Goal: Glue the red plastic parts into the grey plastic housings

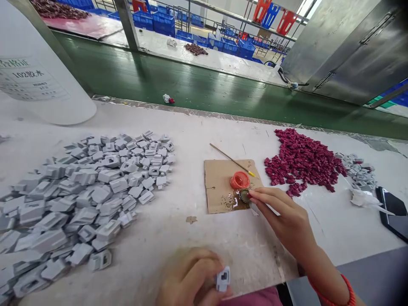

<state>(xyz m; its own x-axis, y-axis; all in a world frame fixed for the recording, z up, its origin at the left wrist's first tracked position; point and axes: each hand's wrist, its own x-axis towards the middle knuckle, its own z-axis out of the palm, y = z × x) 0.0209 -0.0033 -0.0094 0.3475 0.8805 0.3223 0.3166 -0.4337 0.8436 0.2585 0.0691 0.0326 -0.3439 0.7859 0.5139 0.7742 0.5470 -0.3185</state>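
Observation:
My left hand, slightly blurred, holds a small grey plastic part near the table's front edge. Over the cardboard piece, the fingertips of my right hand are pinched on a small dark red piece, beside a round dark cap. Wet, shiny liquid lies around that cap. A red cup stands on the cardboard, and a thin stick with a yellow end lies across its upper edge.
Many grey parts cover the left side. Dark red pieces are heaped at the right, beside a smaller grey pile, crumpled tissue and a phone. A white container stands far left; a green belt runs behind.

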